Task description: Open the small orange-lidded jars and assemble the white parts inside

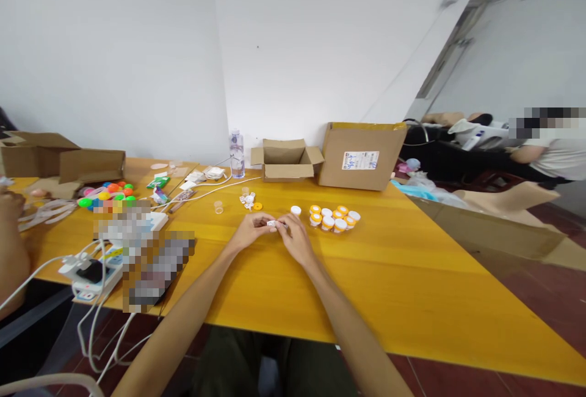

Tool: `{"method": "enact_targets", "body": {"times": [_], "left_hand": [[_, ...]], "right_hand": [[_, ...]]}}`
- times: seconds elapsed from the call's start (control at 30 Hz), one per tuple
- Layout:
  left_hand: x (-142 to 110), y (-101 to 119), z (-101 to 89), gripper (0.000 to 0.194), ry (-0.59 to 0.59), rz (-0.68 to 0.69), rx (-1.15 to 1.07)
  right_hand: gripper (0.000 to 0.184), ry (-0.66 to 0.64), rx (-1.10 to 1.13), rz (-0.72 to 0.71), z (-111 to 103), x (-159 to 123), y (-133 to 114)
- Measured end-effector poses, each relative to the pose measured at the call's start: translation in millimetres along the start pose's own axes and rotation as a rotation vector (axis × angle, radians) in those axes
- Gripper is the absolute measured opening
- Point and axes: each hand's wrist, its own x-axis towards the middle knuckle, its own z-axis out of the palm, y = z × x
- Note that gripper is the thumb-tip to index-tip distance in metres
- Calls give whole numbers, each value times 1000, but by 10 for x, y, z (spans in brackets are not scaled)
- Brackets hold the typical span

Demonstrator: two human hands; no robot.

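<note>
White, dark-marked piece (271, 223) is sitting just above the counter (256, 287), left hand (248, 230) and right hand (295, 238) both pinching it; probably light, stiff, smooth; edges likely offering best hold.

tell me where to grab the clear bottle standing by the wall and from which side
Probably best around the middle of its body, coming from the front: the clear bottle stands upright and is narrow enough for fingers to wrap. The wall is behind it, and the open carton has a flap close on its right. Both hands are on a small white piece, so one should be freed first.
</note>
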Motion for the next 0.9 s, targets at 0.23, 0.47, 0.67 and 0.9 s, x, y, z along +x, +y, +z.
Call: {"method": "enact_targets", "body": {"times": [0.23, 0.47, 0.67, 0.9], "left_hand": [[-1, -18, -33, 41, -37, -41, -12], [-19, 52, -7, 36, -31, -38, -65], [-15, 63, 12, 37, -50, -33, -72], [-18, 68, 0, 40, -62, -48, -79]], "right_hand": [[29, 1, -40, 13, 22, -17, 33], [33, -10, -88, -24, 21, -27, 23], [36, 4, -84, 8, 50, -25, 31], [41, 5, -62, 4, 80, -33, 28]]}}
